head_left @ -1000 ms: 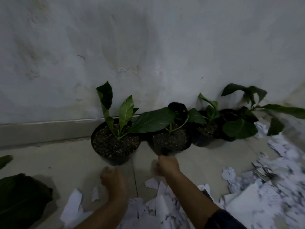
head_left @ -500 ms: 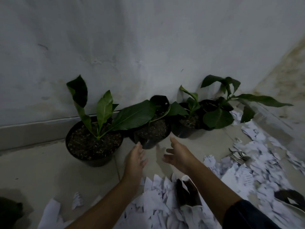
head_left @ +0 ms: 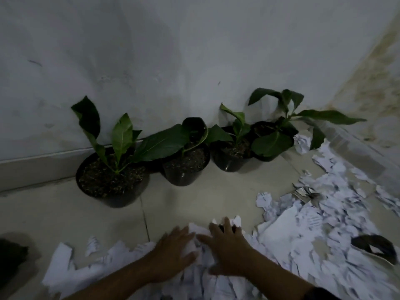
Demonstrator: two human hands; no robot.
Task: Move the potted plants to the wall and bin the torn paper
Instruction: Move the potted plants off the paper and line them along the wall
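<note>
Several black pots with green leafy plants stand in a row at the foot of the grey wall: a large pot at the left, a second pot, a third pot and a fourth pot at the right. Torn white paper covers the floor at the right and front. My left hand and my right hand lie side by side, fingers spread, flat on the paper heap in front of the pots. Neither hand grips anything.
A dark object lies among the paper at the right edge. Another dark shape sits at the lower left. A stained side wall closes the corner at the right. Bare tile floor lies left of my hands.
My hands let go of the two left pots, opened and pulled back toward me. They now rest low on the torn paper. The view has shifted to the right.
</note>
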